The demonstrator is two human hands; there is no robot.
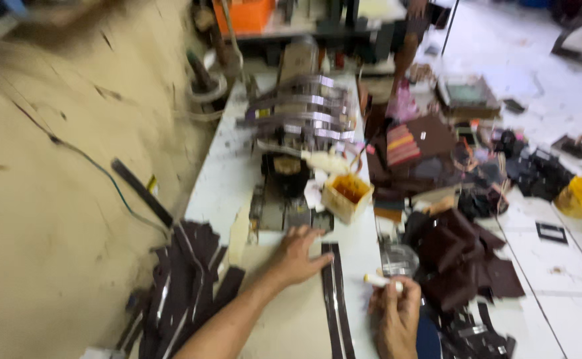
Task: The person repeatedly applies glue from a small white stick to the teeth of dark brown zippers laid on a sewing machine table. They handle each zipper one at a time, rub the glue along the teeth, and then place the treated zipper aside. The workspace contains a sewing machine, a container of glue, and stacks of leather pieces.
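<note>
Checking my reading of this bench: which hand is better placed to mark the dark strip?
Probably the right hand: it holds the white marker beside the dark strip, while the left hand rests flat at its top end.

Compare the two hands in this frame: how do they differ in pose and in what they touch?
The left hand lies flat, fingers spread, pressing on the white table at the top end of the dark strips. The right hand is curled, pinching a small white stick-like tool above the table edge. The left forearm stretches across the table; of the right, only the hand shows. Both are bare and sit close to the dark strips.
</note>
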